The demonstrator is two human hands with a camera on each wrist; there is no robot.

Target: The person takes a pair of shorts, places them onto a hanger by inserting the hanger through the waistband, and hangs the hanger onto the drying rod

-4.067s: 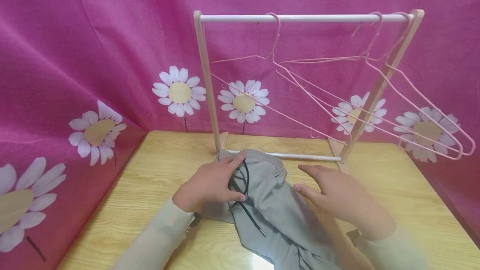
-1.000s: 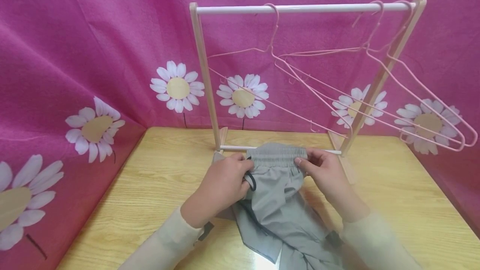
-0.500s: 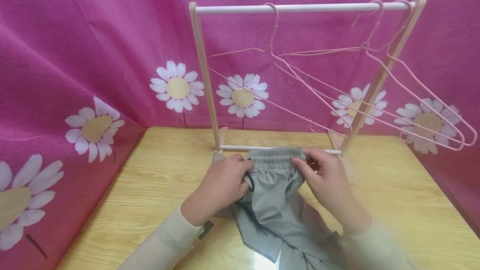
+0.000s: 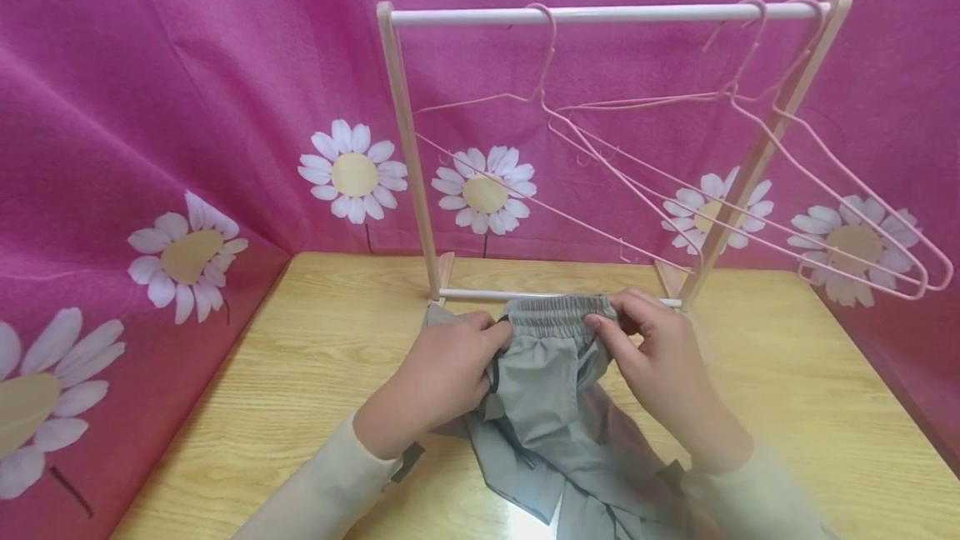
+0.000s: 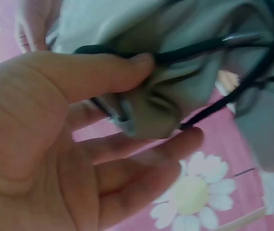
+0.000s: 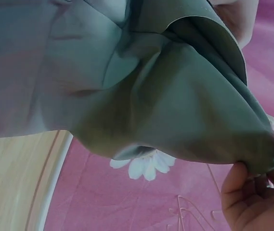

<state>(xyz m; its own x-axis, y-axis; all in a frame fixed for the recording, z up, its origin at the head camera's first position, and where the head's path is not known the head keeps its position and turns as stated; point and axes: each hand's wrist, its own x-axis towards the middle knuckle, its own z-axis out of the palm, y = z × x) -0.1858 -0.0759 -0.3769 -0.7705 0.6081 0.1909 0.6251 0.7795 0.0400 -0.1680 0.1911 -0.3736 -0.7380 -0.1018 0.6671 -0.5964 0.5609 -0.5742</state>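
Note:
Grey-green trousers [image 4: 547,382] with a gathered elastic waistband [image 4: 558,315] lie over the table, their top lifted between both hands. At the waistband's left end, my left hand [image 4: 438,373] pinches the cloth between thumb and fingers. A black drawstring [image 5: 194,50] runs past its thumb in the left wrist view. My right hand [image 4: 667,365] pinches the other end of the waistband, its thumb on the near side. In the right wrist view, the fingertips [image 6: 235,175] of that hand grip a corner of the cloth. The lower legs run toward the table's front and partly out of view.
Behind the trousers stands a small rack with wooden posts and a white top rail [image 4: 622,15]. One pink hanger [image 4: 543,98] hangs at its middle and more pink hangers [image 4: 738,98] at its right. Pink daisy-print cloth [image 4: 225,65] surrounds the wooden table [image 4: 315,323].
Earlier, the left hand lay on the bunched trousers and the right hovered apart. Both then took the waistband and raised it. In the last second, the left end shifted slightly right.

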